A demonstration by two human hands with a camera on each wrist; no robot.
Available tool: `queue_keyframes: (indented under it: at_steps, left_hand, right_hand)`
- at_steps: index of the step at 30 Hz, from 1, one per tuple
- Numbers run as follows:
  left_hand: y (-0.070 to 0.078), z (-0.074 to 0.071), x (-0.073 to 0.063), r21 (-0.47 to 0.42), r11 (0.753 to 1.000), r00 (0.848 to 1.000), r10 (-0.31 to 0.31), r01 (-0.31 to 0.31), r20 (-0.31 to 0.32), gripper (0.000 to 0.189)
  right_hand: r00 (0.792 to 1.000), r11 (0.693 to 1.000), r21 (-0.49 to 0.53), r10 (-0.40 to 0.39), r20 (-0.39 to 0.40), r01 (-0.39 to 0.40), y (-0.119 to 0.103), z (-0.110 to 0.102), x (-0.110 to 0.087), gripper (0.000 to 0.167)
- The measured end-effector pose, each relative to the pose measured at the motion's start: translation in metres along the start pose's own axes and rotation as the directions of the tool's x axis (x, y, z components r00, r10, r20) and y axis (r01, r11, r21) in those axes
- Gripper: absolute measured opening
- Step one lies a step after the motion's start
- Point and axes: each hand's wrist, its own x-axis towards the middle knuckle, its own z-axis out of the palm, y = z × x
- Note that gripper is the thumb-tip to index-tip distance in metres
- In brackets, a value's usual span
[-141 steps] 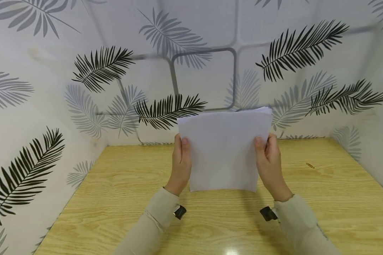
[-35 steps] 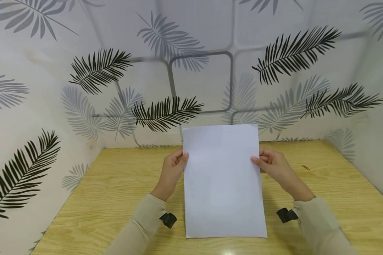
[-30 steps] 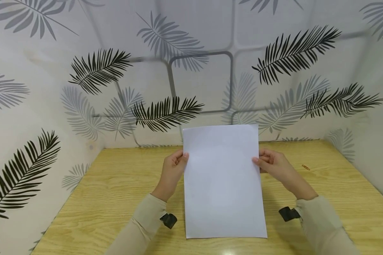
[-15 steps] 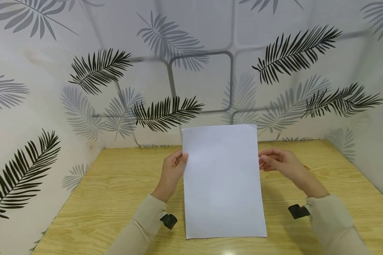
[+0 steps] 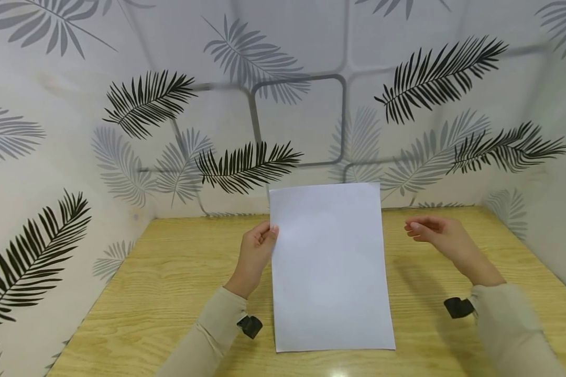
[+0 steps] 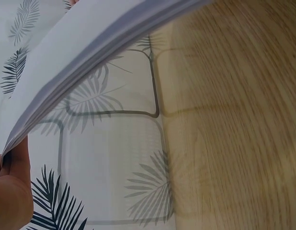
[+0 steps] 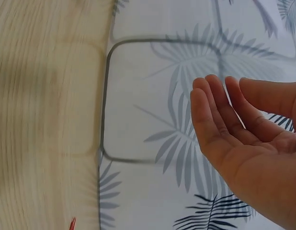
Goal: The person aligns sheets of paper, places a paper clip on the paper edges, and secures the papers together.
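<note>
**White paper stack (image 5: 329, 267) being held up by the left hand (image 5: 254, 251) alone**

The stack's left edge is being pinched by the left hand, with the thumb pressed on the front face and the fingers tucked behind. The stack is being kept tilted up over the middle of the wooden table (image 5: 184, 272), and the table's back edge is being partly covered by it; whether its lower edge is being rested on the table cannot be told. Several layered sheet edges are being shown in the left wrist view.

The right hand (image 5: 441, 238) is being held apart from the stack, towards the table's back right corner, with fingers loosely bent, thumb clear of them, and nothing being gripped. Near the table's back edge, the tip of a thin red item (image 7: 72, 224) is being cut off by the right wrist view's frame. The table is being backed by a leaf-patterned wall (image 5: 302, 125).
</note>
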Motion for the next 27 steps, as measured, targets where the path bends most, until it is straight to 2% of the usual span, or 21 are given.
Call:
queue_keyframes:
  at_steps: [9,17,27]
  left_hand:
    - [-0.001,-0.001,0.0,-0.022,1.0,1.0,-0.013,0.013,0.008,0.026]
    - [-0.002,-0.002,0.0,-0.043,0.999,1.0,-0.022,0.023,0.016,0.027]
    - [-0.004,-0.003,-0.001,-0.06,0.998,0.999,-0.012,0.013,0.03,0.029]
  right_hand:
    - [0.995,0.998,-0.068,-0.014,-0.098,0.008,0.026,-0.012,0.001,0.036]
    - [0.988,0.982,-0.17,0.062,-0.144,-0.086,0.039,-0.018,0.001,0.039]
    - [0.98,0.977,-0.156,0.118,-0.158,-0.143,0.052,-0.023,0.001,0.045]
